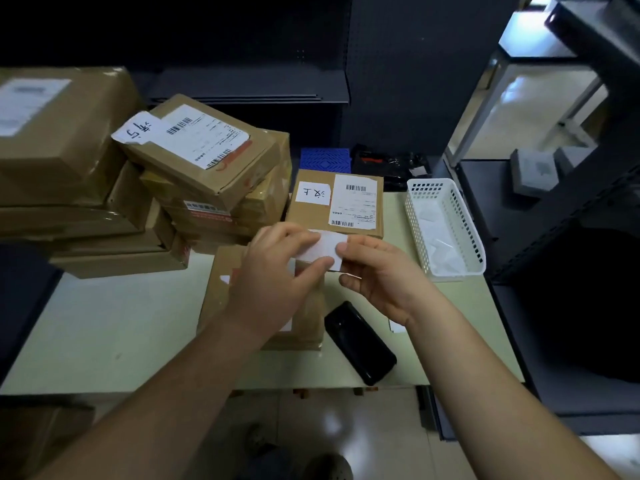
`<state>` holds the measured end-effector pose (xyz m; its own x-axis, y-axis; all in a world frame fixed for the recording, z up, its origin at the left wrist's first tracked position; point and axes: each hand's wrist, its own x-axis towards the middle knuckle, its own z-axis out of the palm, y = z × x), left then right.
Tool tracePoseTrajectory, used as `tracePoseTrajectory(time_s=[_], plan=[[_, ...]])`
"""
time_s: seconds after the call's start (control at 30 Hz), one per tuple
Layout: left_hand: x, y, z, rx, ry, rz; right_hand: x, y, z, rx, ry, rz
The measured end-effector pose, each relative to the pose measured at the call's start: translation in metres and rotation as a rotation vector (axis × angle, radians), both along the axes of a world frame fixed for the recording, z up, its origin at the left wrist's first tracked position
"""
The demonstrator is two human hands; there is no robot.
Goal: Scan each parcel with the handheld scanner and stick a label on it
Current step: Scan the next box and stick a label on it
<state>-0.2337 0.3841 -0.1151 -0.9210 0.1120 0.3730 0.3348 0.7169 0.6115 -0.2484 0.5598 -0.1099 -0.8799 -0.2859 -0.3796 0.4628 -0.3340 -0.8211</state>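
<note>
parcel (218,296) hides under left hand (273,275) and right hand (381,278) pinching label (327,245).

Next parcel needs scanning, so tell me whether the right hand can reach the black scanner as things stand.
Probably yes. The scanner lies uncovered close to the right hand, nothing between them. That hand pinches a label with the left hand, so it must let go first.

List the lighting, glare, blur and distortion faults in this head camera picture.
Head view: the back shelving is almost black; the floor at upper right is blown out, with a glare spot low in the frame; the wide lens leans the right rack post; the far-left parcel looks smeared; the label pinched by the left hand and right hand is washed white.
</note>
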Motion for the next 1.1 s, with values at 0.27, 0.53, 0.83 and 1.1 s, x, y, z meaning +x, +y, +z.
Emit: tracePoseTrajectory(time_s=[0.27, 0.53, 0.83, 1.1], plan=[[-0.013, -0.007, 0.037, 0.222, 0.129, -0.113, -0.006, -0.015, 0.028, -0.093, 0.104, -0.012], [-0.029, -0.015, 0.056, 0.216, 0.110, -0.168, -0.011, -0.026, 0.052, 0.113, 0.253, -0.124], [-0.022, 0.011, 0.074, 0.320, 0.098, -0.069, -0.017, -0.005, 0.063, -0.015, 0.199, -0.041], [-0.017, 0.058, 0.095, 0.366, 0.074, -0.080, -0.014, 0.047, 0.084, -0.126, 0.177, 0.059]])
